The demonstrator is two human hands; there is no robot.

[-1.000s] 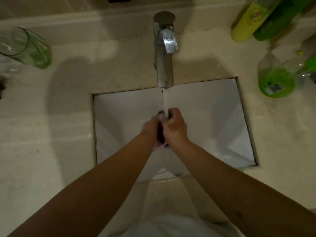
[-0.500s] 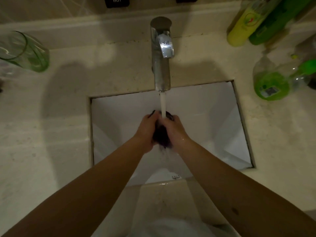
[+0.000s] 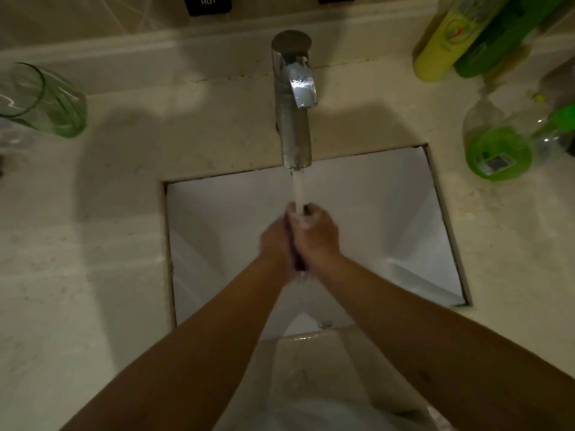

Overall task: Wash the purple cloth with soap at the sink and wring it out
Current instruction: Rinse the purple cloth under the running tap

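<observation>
Head view shows your left hand (image 3: 275, 244) and right hand (image 3: 315, 236) both gripping the purple cloth (image 3: 299, 265) under running water — soaked, soft, likely heavy and slippery — grip its bunched middle.

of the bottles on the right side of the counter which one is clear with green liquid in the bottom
The round clear bottle nearest the sink's right corner; the yellow bottle and dark green bottle behind it are opaque.

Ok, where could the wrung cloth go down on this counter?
Bare counter lies left of the sink, below the green glass. The right strip is narrower. The back right corner is crowded: yellow bottle, green soap bottle.
</observation>
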